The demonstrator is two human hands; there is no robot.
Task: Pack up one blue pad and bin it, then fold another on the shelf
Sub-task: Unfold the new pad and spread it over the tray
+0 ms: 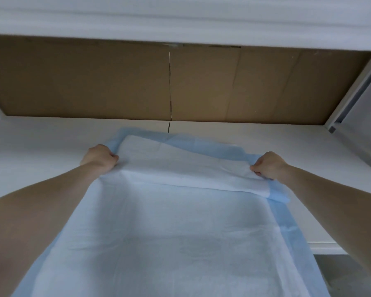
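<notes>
A person's left hand (99,158) pinched the left end of a folded band of the blue pad (180,221), while the right hand (268,166) gripped the right end of that band, the pad lying spread across the white shelf (41,142) and draping off its front edge. An uneven pull looked likely to skew the crease, and the overhanging part could drag the sheet off the shelf. Behind the pad stood brown cardboard backing (94,82); above the pad ran another white shelf (180,18).
</notes>
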